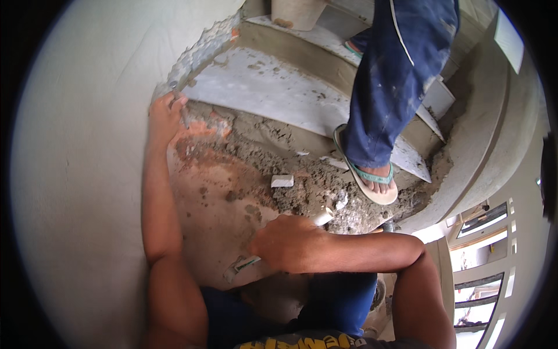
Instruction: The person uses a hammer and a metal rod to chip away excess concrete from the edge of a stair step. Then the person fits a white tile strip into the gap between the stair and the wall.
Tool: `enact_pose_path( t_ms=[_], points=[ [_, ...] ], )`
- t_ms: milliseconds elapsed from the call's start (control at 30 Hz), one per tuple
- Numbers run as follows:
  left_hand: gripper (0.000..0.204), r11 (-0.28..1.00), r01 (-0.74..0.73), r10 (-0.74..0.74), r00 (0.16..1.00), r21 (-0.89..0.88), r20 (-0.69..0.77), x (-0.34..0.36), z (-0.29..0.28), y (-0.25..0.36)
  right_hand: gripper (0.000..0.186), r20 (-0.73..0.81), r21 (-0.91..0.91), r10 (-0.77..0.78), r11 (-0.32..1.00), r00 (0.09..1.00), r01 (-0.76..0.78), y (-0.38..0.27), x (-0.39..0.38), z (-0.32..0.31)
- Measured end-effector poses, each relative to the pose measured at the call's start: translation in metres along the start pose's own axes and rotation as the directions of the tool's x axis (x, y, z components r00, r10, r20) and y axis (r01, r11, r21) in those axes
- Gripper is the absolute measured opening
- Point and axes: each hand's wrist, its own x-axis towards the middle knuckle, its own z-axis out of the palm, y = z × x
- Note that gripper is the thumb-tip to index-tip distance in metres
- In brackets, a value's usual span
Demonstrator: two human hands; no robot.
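My left hand (167, 116) is pinched on a small, narrow grey-brown piece (183, 111) against the chipped wall edge (177, 75) at the end of a marble step (261, 81). My right hand (285, 241) grips a white tube (322, 216) low over the landing; a pale end with a green marking (247, 263) shows below my fist, its exact shape unclear. Rough mortar and rubble (250, 134) lie along the step's foot, over exposed red brick. A small white block (282, 181) rests in the rubble between my hands.
Another person's leg (395, 81) in blue trousers, with a sandalled foot (375, 180), stands on the stairs at right, near my right hand. A bucket (293, 11) sits higher up. A plastered wall (81, 174) is on my left, a curved wall (482, 128) and railing openings at right.
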Motion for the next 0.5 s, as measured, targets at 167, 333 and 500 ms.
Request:
enact_pose_path(
  t_ms=[167,333,500],
  points=[
    [0.019,0.989,0.041,-0.056,0.994,0.145,0.094,-0.007,0.013,-0.020,0.018,0.083,0.022,0.074,0.997,0.994,-0.076,0.008,0.016,0.004],
    [0.018,0.974,0.151,-0.158,0.987,0.170,0.024,-0.012,0.011,-0.021,0.016,-0.060,0.112,0.199,0.975,0.978,-0.192,0.030,0.014,-0.015],
    [0.021,0.942,0.020,0.015,0.995,0.335,-0.102,-0.005,-0.001,-0.026,0.017,-0.300,0.286,0.325,0.928,0.897,-0.241,0.049,0.024,-0.022]
  ],
)
